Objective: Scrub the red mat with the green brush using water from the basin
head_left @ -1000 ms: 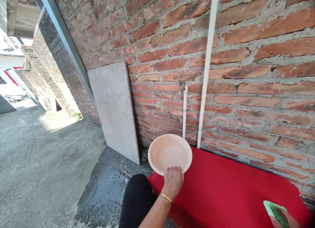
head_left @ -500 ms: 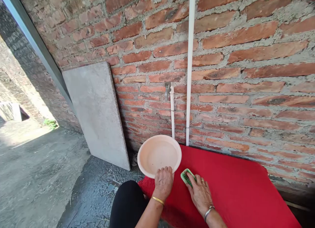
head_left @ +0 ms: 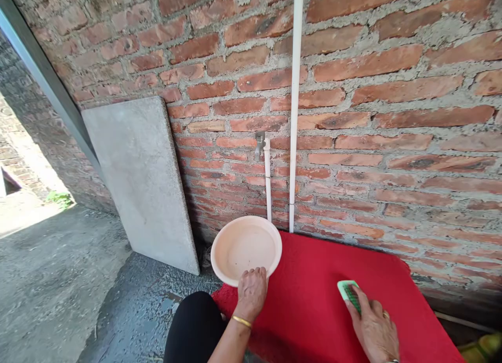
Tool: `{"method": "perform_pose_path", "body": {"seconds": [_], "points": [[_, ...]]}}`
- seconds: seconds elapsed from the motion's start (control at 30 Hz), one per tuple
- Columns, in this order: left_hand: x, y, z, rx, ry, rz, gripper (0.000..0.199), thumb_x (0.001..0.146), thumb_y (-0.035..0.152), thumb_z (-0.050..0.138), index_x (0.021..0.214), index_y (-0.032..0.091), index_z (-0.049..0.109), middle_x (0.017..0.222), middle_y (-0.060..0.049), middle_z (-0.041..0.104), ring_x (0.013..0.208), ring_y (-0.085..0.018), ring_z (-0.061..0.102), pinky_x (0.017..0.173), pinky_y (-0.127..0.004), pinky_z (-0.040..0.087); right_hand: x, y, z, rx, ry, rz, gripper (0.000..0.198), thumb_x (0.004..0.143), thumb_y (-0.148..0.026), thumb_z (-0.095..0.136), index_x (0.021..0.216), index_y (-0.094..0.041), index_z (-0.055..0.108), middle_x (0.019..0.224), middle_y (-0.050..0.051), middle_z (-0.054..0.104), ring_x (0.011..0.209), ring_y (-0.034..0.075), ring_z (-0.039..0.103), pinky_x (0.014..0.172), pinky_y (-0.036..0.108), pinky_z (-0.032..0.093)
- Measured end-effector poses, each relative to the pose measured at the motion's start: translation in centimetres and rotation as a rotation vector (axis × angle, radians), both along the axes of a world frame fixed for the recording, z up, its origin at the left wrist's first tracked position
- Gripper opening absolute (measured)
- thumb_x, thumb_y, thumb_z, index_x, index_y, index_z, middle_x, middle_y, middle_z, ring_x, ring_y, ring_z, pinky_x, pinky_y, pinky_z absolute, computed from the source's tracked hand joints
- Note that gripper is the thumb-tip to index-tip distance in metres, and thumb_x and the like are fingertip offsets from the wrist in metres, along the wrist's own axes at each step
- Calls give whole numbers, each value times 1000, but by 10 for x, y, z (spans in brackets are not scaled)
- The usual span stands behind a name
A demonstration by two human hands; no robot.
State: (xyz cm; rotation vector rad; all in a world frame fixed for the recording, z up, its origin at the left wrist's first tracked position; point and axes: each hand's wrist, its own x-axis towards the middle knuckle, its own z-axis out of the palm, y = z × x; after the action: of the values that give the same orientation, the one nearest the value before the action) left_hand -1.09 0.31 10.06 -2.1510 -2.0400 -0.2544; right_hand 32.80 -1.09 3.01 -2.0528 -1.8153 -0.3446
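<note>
My left hand [head_left: 251,294] is closed over the near rim of a pale pink plastic basin [head_left: 246,248]. The basin tilts toward me at the left end of a red cloth [head_left: 314,279] and looks empty apart from a few dark specks. In my right hand [head_left: 374,324] is a green scrubbing brush [head_left: 350,296], gripped between thumb and fingers over the right part of the cloth. The palm hides much of the brush, and its underside cannot be seen. The cloth lies spread flat over a low surface.
Behind the cloth rises a brick wall [head_left: 337,122] with a tap [head_left: 259,145] and a tall white pipe [head_left: 295,117]. A grey slab [head_left: 143,180] leans against it at the left. The concrete floor [head_left: 107,310] is wet near my black-clad knee [head_left: 195,326].
My right hand has moved the brush to the right across the cloth, away from the basin. My left hand keeps its hold on the rim. The view has shifted slightly right.
</note>
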Motion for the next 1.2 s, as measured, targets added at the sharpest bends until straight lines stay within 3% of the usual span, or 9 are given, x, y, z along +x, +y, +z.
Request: {"method": "perform_pose_path", "body": {"seconds": [0.2,0.3,0.4,0.53,0.67,0.77,0.87,1.07,1.2], "points": [[-12,-8,4,2,-13,-28,14,96,19,52,95,21,67,86,-2,70,85,-18,67,81,-31,43,-108,8,11,-49,73,303,39,97,-38,44,131,-33,63,103,8,69,88,24,66,81,38,51],[-16,-12,8,-44,-24,-44,15,96,18,52,94,22,67,86,-2,71,85,-18,67,81,-31,44,-134,15,16,-97,25,340,42,94,-27,49,133,-37,61,108,7,68,91,23,65,84,37,50],[-14,-14,8,-65,-35,-26,14,95,18,53,95,22,67,87,-2,71,86,-19,67,84,-32,45,-128,21,18,-130,-39,294,44,94,-25,49,135,-37,59,108,7,68,91,23,65,83,37,49],[-8,-17,4,11,-15,8,15,93,22,57,105,21,66,96,-5,70,96,-21,65,93,-35,42,-78,25,16,-156,-113,139,42,99,-35,42,137,-31,59,101,11,67,87,26,65,77,38,48],[-4,-16,7,-5,-27,31,10,91,24,59,97,21,67,91,-4,69,91,-21,65,87,-35,43,-16,22,14,-166,-91,-78,50,100,-44,35,139,-23,57,95,15,66,81,29,66,68,40,47],[-2,-13,12,-40,-57,44,8,91,25,60,94,22,67,88,-3,69,87,-21,66,83,-34,43,-1,18,16,-135,-33,-169,55,99,-49,32,138,-21,58,97,17,66,77,30,65,64,40,45],[-1,-11,15,-56,-76,59,9,92,24,60,94,22,68,89,-3,71,89,-21,66,83,-34,42,-31,16,21,-111,-7,-59,48,99,-44,35,133,-23,61,97,15,67,80,28,65,68,39,46],[-1,-11,13,-49,-53,80,10,92,24,59,90,21,69,88,-4,71,89,-21,67,81,-33,42,-135,18,25,-120,21,307,42,94,-27,47,134,-35,60,110,8,67,94,24,63,85,36,46],[-1,-11,13,-41,-43,73,12,92,25,58,89,21,69,87,-4,70,87,-21,66,80,-33,41,-141,27,26,-149,0,352,45,92,-24,49,134,-36,59,114,8,66,99,25,62,88,37,44]]}}
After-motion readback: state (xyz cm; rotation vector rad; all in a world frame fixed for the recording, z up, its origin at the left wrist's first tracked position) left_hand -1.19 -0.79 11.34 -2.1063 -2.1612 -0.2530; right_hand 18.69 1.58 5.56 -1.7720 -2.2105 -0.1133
